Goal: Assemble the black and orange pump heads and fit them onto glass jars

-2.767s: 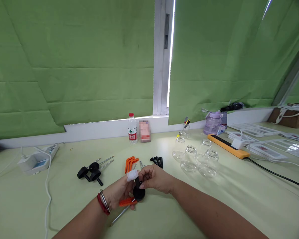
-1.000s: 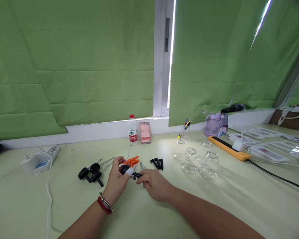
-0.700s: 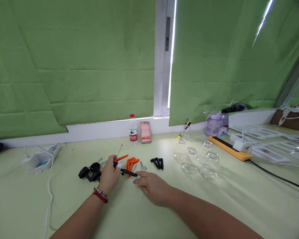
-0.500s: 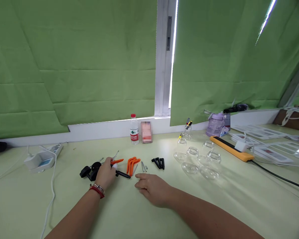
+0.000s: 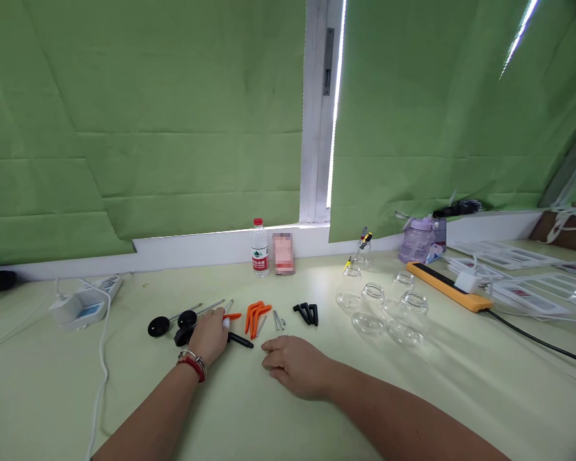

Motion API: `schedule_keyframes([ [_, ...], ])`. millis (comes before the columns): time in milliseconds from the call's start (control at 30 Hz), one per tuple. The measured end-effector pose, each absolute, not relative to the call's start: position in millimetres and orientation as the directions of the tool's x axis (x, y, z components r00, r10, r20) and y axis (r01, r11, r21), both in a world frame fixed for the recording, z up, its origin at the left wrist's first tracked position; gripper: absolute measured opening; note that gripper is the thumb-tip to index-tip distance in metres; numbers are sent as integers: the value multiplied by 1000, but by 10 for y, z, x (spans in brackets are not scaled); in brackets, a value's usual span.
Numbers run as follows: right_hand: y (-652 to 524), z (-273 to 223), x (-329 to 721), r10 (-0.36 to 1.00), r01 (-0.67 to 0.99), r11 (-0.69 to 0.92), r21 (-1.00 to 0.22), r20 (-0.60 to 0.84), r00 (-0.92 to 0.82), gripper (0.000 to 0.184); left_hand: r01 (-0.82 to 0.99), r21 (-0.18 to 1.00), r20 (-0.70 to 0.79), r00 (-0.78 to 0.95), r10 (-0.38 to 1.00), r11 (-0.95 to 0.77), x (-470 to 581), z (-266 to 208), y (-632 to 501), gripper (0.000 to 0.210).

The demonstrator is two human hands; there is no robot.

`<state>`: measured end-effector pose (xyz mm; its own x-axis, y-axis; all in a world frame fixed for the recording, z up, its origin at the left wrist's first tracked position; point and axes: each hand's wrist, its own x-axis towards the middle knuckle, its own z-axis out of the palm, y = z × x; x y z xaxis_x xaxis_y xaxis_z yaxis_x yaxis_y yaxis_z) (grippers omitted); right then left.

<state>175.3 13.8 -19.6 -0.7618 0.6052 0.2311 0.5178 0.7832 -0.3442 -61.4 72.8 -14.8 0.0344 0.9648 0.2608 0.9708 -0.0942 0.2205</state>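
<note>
My left hand (image 5: 210,336) is closed, reaching down among black round-ended parts with metal rods; its fingertips and whatever they grip are hidden. To its left lie a flat black disc (image 5: 159,326) and another black round piece (image 5: 187,319). A black tube (image 5: 240,340) pokes out at its right, beside the tip of an orange part (image 5: 232,315). My right hand (image 5: 295,366) rests on the table with loosely bent fingers, holding nothing. Just beyond it lie orange bent pieces (image 5: 255,318), small screws (image 5: 278,320) and several short black elbow-shaped pieces (image 5: 307,314).
Clear glass jars (image 5: 373,307) stand at the right, one at the back holding tools. A water bottle (image 5: 260,250) and a pinkish box (image 5: 283,254) stand by the wall. An orange power strip (image 5: 448,288) lies right; a white one (image 5: 86,304) with cable lies left.
The black disc at far left has turned flatter and shifted left, apart from the others. My left hand has moved slightly right; my right hand stays about where it was.
</note>
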Motion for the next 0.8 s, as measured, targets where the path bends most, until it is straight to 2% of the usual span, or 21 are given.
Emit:
schedule_keyframes([
  [267,183,-244,1755,579,501,806,-316,244,-777,18,992,55,353,84,932,-110,-599,-53,691,31],
  [467,196,-250,1758,564,484,817,-314,255,-786,16,998,-18,433,-48,900,61,-719,134,655,29],
  [600,199,-252,1750,558,478,822,-310,266,-786,15,975,-31,349,-195,917,219,-876,154,680,26],
  [800,206,-253,1743,558,482,822,-304,261,-788,15,965,-1,210,-257,943,263,-992,70,722,27],
])
